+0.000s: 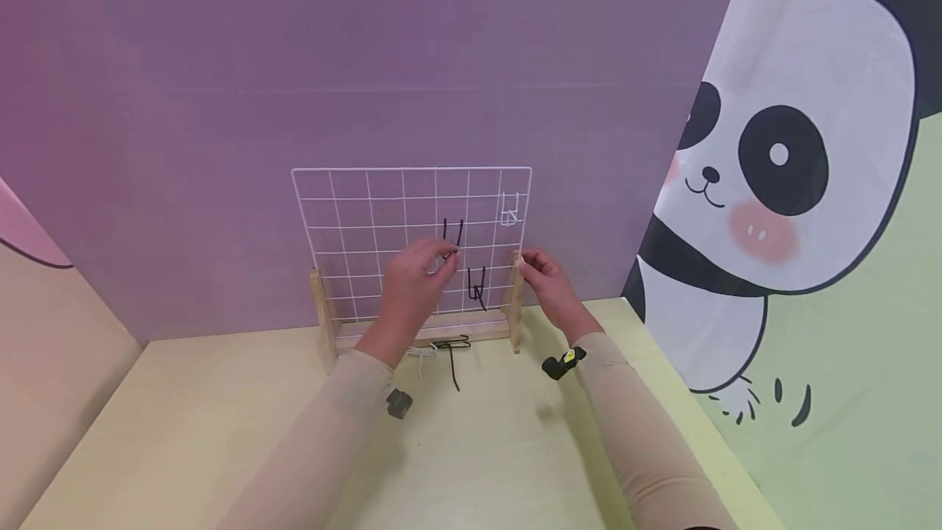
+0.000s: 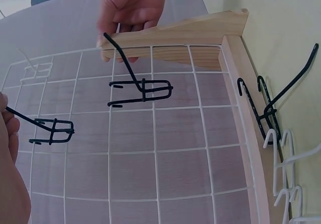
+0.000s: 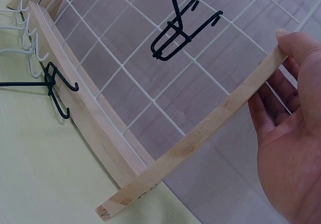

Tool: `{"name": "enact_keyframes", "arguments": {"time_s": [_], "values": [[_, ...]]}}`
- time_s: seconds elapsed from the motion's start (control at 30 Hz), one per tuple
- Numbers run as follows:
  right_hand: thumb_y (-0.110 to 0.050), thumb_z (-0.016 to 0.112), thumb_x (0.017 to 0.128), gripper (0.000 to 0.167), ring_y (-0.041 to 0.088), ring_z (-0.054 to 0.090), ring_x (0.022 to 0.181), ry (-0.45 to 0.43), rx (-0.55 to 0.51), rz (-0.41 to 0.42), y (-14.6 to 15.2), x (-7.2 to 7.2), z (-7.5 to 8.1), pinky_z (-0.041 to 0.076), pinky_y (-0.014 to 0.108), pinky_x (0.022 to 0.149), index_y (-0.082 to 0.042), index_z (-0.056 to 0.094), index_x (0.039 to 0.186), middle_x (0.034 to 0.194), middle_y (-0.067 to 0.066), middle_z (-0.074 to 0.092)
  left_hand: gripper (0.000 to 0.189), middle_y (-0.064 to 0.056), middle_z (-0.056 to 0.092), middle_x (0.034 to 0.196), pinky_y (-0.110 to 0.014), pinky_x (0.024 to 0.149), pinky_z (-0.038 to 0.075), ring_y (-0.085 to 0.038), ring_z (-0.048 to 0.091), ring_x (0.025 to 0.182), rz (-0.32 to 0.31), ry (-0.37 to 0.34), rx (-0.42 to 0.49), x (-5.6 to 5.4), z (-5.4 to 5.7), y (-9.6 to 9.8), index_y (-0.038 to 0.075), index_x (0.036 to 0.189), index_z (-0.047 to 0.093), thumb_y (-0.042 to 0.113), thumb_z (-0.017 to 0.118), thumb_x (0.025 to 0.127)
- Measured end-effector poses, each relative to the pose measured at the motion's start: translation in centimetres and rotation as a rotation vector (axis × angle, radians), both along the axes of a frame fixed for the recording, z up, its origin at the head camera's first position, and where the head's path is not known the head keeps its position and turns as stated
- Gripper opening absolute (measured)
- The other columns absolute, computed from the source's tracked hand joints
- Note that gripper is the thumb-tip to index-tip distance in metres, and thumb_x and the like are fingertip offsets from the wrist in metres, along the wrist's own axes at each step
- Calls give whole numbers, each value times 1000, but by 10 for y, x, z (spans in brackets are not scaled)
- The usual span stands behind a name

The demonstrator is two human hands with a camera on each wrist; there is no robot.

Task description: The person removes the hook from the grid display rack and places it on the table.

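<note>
Left hand (image 1: 414, 278) pinches one of two black hooks (image 2: 53, 130) at grid (image 2: 155, 149), plus one white hook (image 1: 509, 217) — right hand (image 1: 550, 283) grips post (image 3: 190, 139), arms (image 1: 648, 448) outstretched.

Narrowing toward the middle

Leaving room over the tabletop (image 1: 184, 432) left of the white grid (image 1: 405, 226); blocking between left hand (image 1: 414, 280) and right hand (image 1: 549, 283) with a jutting black hook (image 1: 476, 292); cluttering the base bar's (image 1: 486, 333) front with loose hooks (image 1: 452, 344).

Long beige sleeves (image 1: 648, 448) with dark wrist devices (image 1: 557, 366), the right one yellow-marked
</note>
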State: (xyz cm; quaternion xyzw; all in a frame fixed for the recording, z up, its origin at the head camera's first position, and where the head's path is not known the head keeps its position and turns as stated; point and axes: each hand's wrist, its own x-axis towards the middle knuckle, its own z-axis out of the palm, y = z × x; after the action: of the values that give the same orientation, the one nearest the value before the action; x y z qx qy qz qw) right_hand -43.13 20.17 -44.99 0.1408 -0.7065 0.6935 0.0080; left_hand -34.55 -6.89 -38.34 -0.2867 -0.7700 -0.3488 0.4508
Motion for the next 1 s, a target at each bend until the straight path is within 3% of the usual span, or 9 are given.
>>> {"name": "enact_keyframes", "arguments": {"time_s": [0.5, 0.7, 1.0], "values": [[-23, 61, 116, 35, 30, 52, 147, -8, 25, 4, 3, -1, -1, 33, 49, 132, -6, 61, 146, 148, 12, 62, 8, -12, 82, 102, -47, 89, 66, -31, 80, 97, 22, 10, 24, -3, 13, -4, 2, 106, 82, 6, 83, 100], [-20, 61, 115, 34, 30, 53, 145, -7, 6, -1, 2, -2, -1, 34, 48, 132, -3, 61, 145, 146, 14, 63, 7, -13, 83, 104, -44, 90, 66, -30, 80, 98, -4, -2, 58, -4, 20, -4, 2, 106, 82, 4, 82, 100], [-19, 60, 116, 34, 31, 53, 146, -17, 6, -4, 1, 0, 1, 34, 48, 132, -4, 60, 146, 148, 14, 62, 8, -14, 82, 101, -45, 86, 67, -31, 79, 93, -52, 53, 85, -1, 25, -6, 0, 104, 82, 2, 83, 97]]}}
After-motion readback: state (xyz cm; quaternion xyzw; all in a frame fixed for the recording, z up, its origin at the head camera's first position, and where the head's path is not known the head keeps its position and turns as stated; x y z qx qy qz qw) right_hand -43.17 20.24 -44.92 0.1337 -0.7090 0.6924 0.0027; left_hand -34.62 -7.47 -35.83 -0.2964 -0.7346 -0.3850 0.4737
